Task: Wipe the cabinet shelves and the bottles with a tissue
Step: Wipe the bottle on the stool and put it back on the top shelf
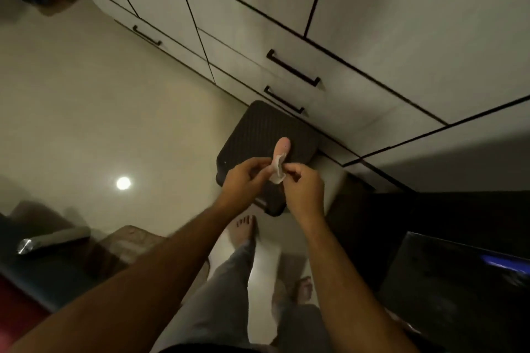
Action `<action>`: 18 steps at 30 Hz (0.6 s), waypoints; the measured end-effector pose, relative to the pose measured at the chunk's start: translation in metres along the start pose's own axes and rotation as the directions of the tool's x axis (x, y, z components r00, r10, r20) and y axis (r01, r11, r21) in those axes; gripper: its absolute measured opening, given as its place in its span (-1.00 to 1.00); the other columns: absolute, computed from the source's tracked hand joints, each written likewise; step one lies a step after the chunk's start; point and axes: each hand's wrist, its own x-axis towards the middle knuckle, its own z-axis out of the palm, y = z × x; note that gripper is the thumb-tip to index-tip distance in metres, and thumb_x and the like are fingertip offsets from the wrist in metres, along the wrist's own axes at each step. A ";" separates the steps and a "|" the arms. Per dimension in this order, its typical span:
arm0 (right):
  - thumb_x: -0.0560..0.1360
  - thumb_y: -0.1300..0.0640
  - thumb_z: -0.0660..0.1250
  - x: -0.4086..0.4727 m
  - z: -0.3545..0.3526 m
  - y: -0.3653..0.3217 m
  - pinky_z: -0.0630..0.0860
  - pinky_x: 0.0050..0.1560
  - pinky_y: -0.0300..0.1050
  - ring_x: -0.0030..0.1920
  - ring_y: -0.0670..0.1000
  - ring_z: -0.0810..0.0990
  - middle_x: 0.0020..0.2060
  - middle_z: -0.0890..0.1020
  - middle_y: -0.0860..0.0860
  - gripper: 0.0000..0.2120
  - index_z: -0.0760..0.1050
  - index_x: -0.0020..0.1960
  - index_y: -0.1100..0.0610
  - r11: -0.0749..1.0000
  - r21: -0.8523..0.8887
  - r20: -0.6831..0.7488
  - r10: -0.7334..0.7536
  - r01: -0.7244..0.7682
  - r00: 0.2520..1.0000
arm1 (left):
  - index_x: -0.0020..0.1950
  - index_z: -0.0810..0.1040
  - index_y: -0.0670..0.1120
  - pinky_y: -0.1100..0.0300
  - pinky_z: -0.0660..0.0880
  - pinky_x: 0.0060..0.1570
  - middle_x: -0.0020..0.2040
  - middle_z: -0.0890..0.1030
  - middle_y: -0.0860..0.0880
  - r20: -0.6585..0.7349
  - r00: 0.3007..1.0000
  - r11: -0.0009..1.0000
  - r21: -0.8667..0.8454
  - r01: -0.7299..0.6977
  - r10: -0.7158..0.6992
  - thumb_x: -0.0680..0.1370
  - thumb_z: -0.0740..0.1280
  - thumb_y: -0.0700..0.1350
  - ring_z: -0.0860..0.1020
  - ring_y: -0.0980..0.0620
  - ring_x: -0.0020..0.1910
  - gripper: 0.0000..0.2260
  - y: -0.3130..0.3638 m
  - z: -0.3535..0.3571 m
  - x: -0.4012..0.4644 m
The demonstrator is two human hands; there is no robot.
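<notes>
Both hands meet in front of me above a dark suitcase. My left hand (243,180) pinches a small pale pink bottle (282,146) that sticks up past my fingers. A white tissue (276,169) is wrapped around the bottle's lower part. My right hand (301,183) pinches the tissue against the bottle from the right. The white cabinet (258,8) stands ahead with its doors and drawers shut, so no shelves show.
A dark ribbed suitcase (258,135) lies on the pale tiled floor (86,94) by the cabinet base. Black drawer handles (292,67) face me. A dark furniture edge (459,281) is at right. A silver cylinder (51,239) lies at left. My bare feet stand below.
</notes>
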 end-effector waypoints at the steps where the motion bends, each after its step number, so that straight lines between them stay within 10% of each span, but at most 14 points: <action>1: 0.54 0.27 0.32 0.011 0.012 0.003 0.35 -0.29 -0.61 -0.18 -0.24 0.52 -0.03 0.63 -0.02 -0.83 0.63 0.09 0.14 1.000 -0.010 -0.007 0.013 -0.013 1.000 | 0.20 0.56 0.00 0.15 0.59 0.02 0.00 0.65 0.07 0.013 0.999 0.999 -0.032 0.033 -0.032 0.58 0.31 0.02 0.63 0.18 -0.06 -0.77 -0.011 -0.002 0.012; 18: 0.50 0.28 0.38 0.156 0.136 0.089 0.44 -0.19 -0.50 -0.07 -0.14 0.55 0.00 0.63 0.03 -0.92 0.59 -0.04 0.15 0.975 -0.222 -0.034 0.006 -0.013 0.999 | -0.10 0.59 -0.01 0.21 0.58 -0.09 -0.13 0.67 0.00 -0.068 0.947 0.939 -0.174 0.297 -0.313 0.49 0.44 -0.21 0.65 0.07 -0.14 -0.89 -0.148 0.016 0.170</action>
